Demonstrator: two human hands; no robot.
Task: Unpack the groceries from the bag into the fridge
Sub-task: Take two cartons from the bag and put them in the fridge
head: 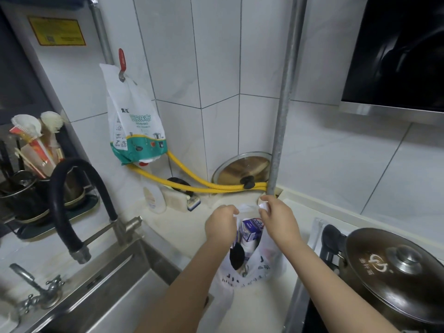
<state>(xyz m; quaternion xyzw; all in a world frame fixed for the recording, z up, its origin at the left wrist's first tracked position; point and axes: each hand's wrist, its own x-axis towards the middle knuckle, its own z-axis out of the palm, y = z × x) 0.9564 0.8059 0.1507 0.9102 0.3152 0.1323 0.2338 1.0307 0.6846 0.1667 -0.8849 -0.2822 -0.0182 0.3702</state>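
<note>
A home kitchen, going by the steel sink (101, 292) with black faucet (72, 200), white wall tiles (216, 56), range hood (396, 56), lidded pot (398, 272) on the stove, utensil holder (33, 150), and yellow gas hose (192, 186) along the counter (182, 227).

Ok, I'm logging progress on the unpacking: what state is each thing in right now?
Plastic bag: upright on the counter, top pulled open, still full.
Left hand: pinching the bag's left handle.
Right hand: pinching the bag's right handle.
Carton: inside the bag, top showing.
Pot: lid on.
Glass lid: leaning against the wall.
Faucet: no water running.
</note>
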